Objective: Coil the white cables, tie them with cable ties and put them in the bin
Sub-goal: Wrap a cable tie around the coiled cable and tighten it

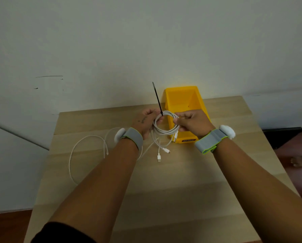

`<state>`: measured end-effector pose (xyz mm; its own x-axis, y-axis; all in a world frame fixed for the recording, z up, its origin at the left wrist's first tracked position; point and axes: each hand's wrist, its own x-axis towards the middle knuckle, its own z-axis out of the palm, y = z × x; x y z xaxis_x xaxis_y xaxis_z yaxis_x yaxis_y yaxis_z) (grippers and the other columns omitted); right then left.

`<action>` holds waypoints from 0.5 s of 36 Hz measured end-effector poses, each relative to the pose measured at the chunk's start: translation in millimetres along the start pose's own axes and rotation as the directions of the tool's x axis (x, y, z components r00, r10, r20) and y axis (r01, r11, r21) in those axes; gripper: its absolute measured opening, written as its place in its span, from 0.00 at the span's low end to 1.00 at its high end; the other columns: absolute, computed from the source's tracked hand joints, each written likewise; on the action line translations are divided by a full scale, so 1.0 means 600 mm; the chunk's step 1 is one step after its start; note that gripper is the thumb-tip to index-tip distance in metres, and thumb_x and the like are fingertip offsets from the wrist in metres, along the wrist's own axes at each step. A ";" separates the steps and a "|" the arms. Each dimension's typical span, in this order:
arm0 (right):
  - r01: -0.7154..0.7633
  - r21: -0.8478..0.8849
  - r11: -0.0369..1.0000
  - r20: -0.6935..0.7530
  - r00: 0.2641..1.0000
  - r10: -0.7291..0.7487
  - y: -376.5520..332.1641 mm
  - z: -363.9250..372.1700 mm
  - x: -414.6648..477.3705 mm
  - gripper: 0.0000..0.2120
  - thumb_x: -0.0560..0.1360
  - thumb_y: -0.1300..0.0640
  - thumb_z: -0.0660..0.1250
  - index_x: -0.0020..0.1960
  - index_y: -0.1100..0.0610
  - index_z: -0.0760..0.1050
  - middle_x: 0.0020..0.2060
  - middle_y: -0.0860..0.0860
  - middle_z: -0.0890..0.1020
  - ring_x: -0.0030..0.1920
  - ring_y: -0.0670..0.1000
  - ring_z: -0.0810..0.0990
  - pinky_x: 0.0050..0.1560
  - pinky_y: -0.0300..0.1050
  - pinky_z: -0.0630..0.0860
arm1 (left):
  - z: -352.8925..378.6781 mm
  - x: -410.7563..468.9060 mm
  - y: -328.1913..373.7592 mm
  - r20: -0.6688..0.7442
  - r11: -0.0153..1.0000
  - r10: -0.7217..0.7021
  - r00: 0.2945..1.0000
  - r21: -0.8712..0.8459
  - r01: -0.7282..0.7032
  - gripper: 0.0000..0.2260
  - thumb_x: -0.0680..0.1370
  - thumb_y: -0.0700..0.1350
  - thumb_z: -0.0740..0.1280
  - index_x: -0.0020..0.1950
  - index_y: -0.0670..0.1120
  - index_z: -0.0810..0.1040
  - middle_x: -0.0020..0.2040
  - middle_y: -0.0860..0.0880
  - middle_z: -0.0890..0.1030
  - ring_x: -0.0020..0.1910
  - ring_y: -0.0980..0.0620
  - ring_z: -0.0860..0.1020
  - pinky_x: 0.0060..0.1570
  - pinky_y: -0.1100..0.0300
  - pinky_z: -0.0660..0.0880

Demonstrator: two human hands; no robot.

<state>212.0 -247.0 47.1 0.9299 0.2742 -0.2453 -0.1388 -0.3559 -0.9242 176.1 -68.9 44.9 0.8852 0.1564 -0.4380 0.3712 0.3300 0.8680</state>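
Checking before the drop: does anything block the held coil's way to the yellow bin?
Nothing visible does. The left hand and right hand hold the coil in front of the open yellow bin; the black cable tie only sticks up from it.

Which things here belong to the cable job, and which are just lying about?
Job: coil, gripped by left hand and right hand; black tie sticking up from it; loose cable; yellow bin.
Not the job: wristbands; table. Nothing else lies about.
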 end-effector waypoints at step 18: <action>-0.379 -0.456 0.805 -0.472 0.870 0.142 0.044 -0.057 0.154 0.10 0.75 0.65 0.62 0.48 0.66 0.82 0.45 0.65 0.83 0.48 0.63 0.82 0.39 0.48 0.72 | 0.054 0.094 -0.075 -0.074 0.788 0.071 0.995 0.616 -0.010 0.13 0.78 0.37 0.58 0.58 0.37 0.78 0.56 0.36 0.80 0.57 0.37 0.77 0.59 0.47 0.75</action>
<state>305.8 -261.5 10.3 0.9502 -0.2332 -0.2067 -0.3085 -0.7978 -0.5180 218.4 -105.1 -11.1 0.8861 0.2478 -0.3918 0.4561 -0.3146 0.8325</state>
